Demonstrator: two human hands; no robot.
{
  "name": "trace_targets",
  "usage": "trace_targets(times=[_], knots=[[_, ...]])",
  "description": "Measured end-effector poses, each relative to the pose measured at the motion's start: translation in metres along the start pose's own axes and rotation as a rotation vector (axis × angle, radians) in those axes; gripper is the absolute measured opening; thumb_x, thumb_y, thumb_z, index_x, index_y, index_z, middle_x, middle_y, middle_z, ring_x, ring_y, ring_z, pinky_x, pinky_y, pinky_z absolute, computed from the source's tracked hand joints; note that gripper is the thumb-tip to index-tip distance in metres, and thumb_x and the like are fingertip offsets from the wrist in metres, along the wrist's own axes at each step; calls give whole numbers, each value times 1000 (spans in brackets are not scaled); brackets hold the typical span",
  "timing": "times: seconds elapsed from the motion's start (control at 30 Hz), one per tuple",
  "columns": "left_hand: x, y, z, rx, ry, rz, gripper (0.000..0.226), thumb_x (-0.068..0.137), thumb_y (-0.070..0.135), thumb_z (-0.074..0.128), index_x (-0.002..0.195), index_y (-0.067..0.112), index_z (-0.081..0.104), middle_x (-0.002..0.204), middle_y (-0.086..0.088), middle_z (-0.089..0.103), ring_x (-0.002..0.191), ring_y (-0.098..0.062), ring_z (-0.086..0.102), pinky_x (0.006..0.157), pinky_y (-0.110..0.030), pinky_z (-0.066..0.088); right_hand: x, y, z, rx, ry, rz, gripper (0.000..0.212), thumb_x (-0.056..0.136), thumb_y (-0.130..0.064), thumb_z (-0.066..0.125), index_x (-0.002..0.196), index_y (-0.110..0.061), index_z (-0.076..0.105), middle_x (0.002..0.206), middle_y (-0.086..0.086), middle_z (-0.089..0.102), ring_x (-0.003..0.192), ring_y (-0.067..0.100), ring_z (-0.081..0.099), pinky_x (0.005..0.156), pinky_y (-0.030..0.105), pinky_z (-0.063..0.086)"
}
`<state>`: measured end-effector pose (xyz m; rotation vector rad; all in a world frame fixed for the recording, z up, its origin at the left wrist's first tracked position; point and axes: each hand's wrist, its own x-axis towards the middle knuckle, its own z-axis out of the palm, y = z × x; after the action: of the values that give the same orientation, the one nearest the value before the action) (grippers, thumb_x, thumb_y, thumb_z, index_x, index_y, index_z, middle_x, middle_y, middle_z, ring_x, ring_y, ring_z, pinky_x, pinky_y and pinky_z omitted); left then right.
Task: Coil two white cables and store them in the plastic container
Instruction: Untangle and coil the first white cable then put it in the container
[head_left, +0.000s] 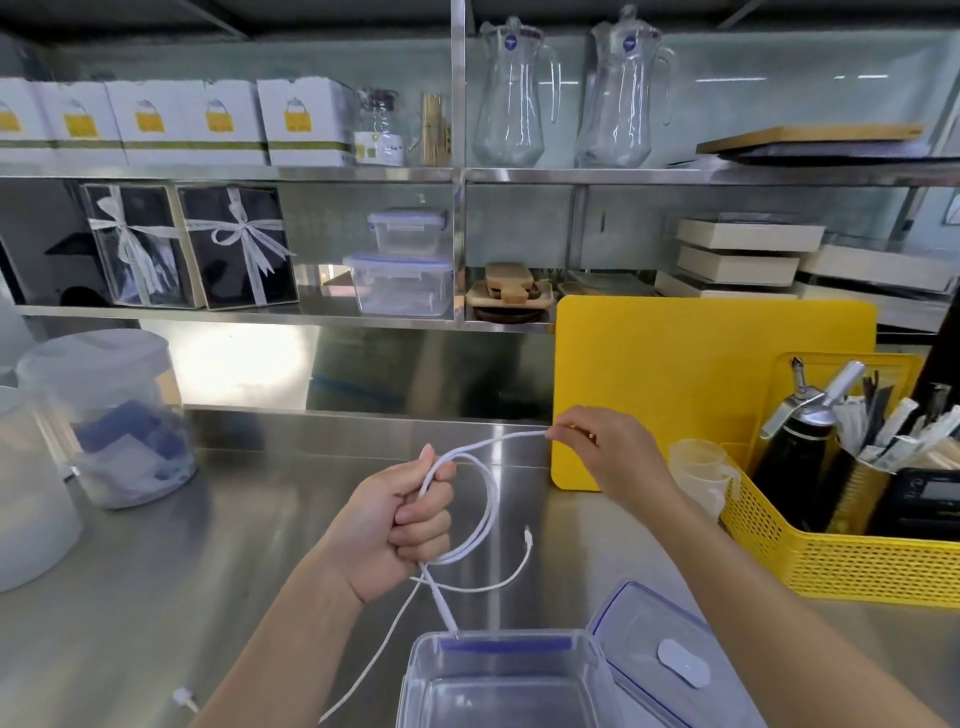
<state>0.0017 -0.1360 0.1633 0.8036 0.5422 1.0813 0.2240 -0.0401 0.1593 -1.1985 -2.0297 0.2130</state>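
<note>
Where the frame's lower edge cuts it off, the open plastic container (415, 675) sits on the steel counter (156, 571), with its lid (670, 660) just beside it on the right. Above it, the left hand (400, 525) is fisted round loops of white cable (492, 496), and one strand drops to the container's far rim. Thin white strands (528, 538) trail over the counter; whether they belong to a second cable cannot be told. Farther out, the right hand (608, 452) pinches the cable, its tip hidden between thumb and fingertips, before a yellow cutting board (701, 374).
</note>
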Motion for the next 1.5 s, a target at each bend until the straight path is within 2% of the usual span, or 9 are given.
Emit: trace_targets(times=[0.2, 0.5, 0.7, 0.8, 0.93, 1.1, 1.27, 1.37, 1.5], knots=[[5, 2, 6, -22, -16, 89, 30, 88, 31, 42, 68, 12, 54, 40, 8, 21, 33, -6, 11, 27, -14, 22, -24, 7, 32, -344, -313, -21, 22, 95, -34, 38, 107, -28, 55, 105, 7, 66, 93, 29, 59, 74, 39, 49], [14, 27, -11, -200, 102, 285, 36, 97, 33, 28, 68, 16, 39, 50, 6, 14, 38, -8, 11, 33, -13, 42, -58, -22, 66, -300, -729, -146, 82, 89, -11, 42, 134, -39, -20, 104, 10, 62, 62, 16, 49, 51, 26, 34], [4, 52, -33, -400, 105, 449, 23, 86, 23, 44, 66, 13, 42, 48, 9, 18, 40, -3, 13, 36, -9, 30, -67, -16, 43, -20, -458, 9, 50, 97, -27, 36, 141, -37, 15, 112, 4, 61, 96, 24, 58, 81, 35, 47], [-1, 57, -38, -372, 151, 475, 25, 90, 27, 40, 67, 15, 39, 51, 10, 16, 41, -4, 13, 36, -16, 30, -73, -15, 36, -54, -135, -187, 44, 93, -16, 49, 135, -27, 40, 99, 6, 70, 77, 26, 65, 63, 38, 52], [0, 44, -35, -458, 80, 392, 34, 97, 29, 34, 67, 13, 39, 52, 10, 18, 40, -3, 14, 35, -8, 34, -66, -27, 37, -471, -392, -383, 45, 84, -1, 47, 127, -14, 46, 95, 13, 59, 68, 36, 56, 52, 35, 34], [13, 20, -21, 87, 179, 264, 38, 99, 33, 28, 68, 16, 41, 41, 8, 35, 35, -4, 24, 47, -32, 58, -60, -58, 26, -536, -661, -520, 15, 89, -13, 44, 91, -8, 59, 94, 11, 57, 77, 35, 56, 58, 37, 33], [21, -1, -13, 236, 185, 156, 31, 99, 28, 33, 75, 10, 44, 58, -8, 65, 49, -22, 64, 43, -33, 55, -56, -92, -3, -163, -413, -667, 5, 81, -10, 62, 84, -10, 66, 89, 9, 69, 76, 31, 64, 51, 38, 49], [22, -10, -12, 272, 115, 74, 30, 97, 29, 35, 78, 9, 47, 60, -8, 66, 46, -19, 63, 39, -28, 52, -48, -94, -5, -118, -330, -619, 16, 87, -16, 56, 95, -14, 69, 102, 4, 70, 97, 22, 62, 57, 35, 46], [21, -21, -9, 372, -10, -11, 33, 91, 36, 42, 80, 10, 58, 54, -6, 62, 36, -12, 54, 36, -21, 46, -43, -86, 1, -66, -136, -515, 12, 83, -17, 60, 75, -13, 69, 73, 5, 67, 68, 22, 59, 52, 29, 37]])
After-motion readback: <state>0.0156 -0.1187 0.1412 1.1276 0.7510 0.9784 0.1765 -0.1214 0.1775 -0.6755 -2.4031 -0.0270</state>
